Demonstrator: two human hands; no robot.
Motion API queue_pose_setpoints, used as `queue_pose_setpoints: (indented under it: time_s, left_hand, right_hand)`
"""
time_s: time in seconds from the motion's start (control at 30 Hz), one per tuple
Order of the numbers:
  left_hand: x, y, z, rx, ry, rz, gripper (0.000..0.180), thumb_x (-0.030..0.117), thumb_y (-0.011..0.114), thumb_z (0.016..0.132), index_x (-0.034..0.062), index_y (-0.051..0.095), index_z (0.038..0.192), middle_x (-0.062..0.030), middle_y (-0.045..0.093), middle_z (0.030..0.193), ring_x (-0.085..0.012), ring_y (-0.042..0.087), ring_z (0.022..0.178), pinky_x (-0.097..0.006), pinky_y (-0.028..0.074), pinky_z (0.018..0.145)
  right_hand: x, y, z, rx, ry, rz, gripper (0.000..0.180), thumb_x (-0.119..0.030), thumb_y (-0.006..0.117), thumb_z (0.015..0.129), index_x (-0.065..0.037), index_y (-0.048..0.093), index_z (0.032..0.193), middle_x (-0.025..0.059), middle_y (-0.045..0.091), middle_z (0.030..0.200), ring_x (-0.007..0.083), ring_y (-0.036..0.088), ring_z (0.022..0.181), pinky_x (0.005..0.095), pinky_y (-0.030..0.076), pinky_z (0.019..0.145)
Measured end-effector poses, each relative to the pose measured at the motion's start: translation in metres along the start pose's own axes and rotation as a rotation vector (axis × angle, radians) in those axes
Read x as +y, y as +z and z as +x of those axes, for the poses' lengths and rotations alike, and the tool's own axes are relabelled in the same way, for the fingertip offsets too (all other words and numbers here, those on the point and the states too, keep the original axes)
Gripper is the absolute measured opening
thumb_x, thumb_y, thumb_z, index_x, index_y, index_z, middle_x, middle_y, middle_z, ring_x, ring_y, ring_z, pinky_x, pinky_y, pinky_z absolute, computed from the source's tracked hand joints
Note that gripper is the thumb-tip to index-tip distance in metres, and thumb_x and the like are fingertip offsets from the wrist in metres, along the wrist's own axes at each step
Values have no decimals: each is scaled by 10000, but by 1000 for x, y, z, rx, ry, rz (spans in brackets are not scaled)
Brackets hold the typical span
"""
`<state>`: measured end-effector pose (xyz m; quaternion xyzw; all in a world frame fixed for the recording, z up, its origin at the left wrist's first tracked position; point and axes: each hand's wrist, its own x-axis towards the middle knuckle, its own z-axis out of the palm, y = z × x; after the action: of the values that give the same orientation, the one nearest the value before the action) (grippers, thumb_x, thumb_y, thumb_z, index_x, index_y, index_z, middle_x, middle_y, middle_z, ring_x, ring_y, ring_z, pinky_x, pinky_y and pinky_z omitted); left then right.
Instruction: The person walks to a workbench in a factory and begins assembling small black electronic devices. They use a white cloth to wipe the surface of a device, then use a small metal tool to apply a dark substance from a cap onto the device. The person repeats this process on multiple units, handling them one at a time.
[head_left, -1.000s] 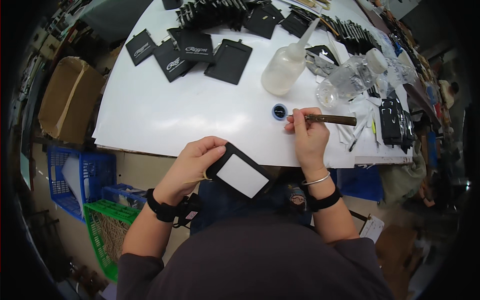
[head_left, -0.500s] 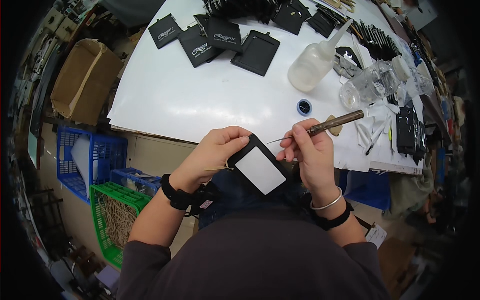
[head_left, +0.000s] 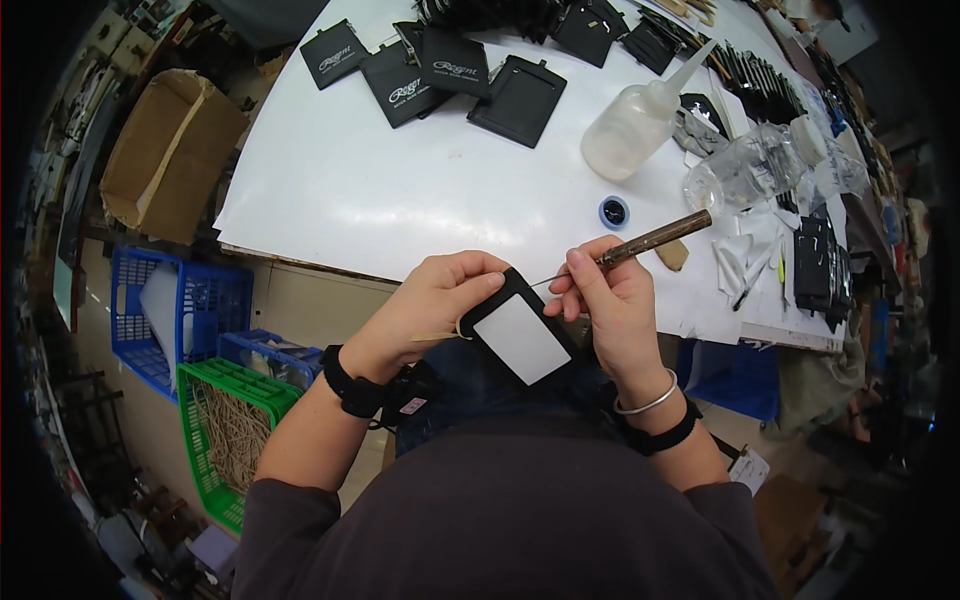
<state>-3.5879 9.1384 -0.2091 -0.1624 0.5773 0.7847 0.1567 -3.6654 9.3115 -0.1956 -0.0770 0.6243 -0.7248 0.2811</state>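
Observation:
A black badge holder [head_left: 522, 338] with a white rectangular window is pinched at its upper left corner by my left hand [head_left: 432, 300]. A thin pale strip [head_left: 440, 336] sticks out between that hand and the holder's left edge. My right hand [head_left: 615, 305] is closed round an awl [head_left: 655, 240] with a brown handle. The awl's thin metal point lies at the holder's upper right edge; whether it touches, I cannot tell. On the table beyond my right hand stands a small round blue-rimmed pot [head_left: 613, 211] with dark contents.
Several black holders [head_left: 518, 100] lie at the back of the white table [head_left: 330, 190]. A squeeze bottle [head_left: 628, 130] and a clear jar [head_left: 745, 170] stand to the right, near a tan scrap [head_left: 672, 255]. Blue [head_left: 150, 310] and green [head_left: 215, 440] crates and a cardboard box [head_left: 170, 150] stand left.
My right hand has moved slightly left, bringing the awl's point to the holder's edge. My left hand keeps its pinch on the holder. The whole view has shifted a little.

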Motion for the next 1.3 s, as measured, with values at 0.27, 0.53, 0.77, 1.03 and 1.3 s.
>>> queue_pose_setpoints:
  time_s: [0.27,0.53,0.77,1.03,1.3]
  left_hand:
    - [-1,0,0,-2,5,4,206,130,478,918,-6,590,1025,-23,622,891,-66,568,807,-207,452,747]
    - [-1,0,1,-2,8,2,212,132,480,918,-14,585,1031,-29,622,895,-69,570,811,-210,454,750]
    - [-3,-2,2,2,-6,-12,219,148,475,921,-11,583,1027,-25,619,892,-69,569,797,-208,458,738]
    - [-5,-1,3,-16,26,-49,212,149,483,919,-7,583,1024,-26,620,894,-71,572,801,-210,461,741]
    - [-7,-2,3,-30,38,-73,210,149,495,918,-11,582,1022,-30,620,891,-70,574,795,-209,468,735]
  right_hand:
    - [0,1,0,7,-7,-23,140,-120,524,903,10,509,854,84,568,691,70,508,526,226,502,541]
    - [0,0,-1,23,-12,28,139,-119,520,906,13,505,865,85,562,702,78,520,549,236,512,564]
    - [-1,-8,-14,30,-430,-352,98,-48,531,884,22,567,941,119,610,882,134,608,723,239,500,681]
    - [11,-18,-17,-71,-881,-1014,272,47,638,695,-33,629,955,112,614,882,223,609,712,281,504,579]
    - [5,-11,-11,-158,-919,-1162,392,25,612,620,-68,648,999,55,579,796,174,554,649,255,469,531]
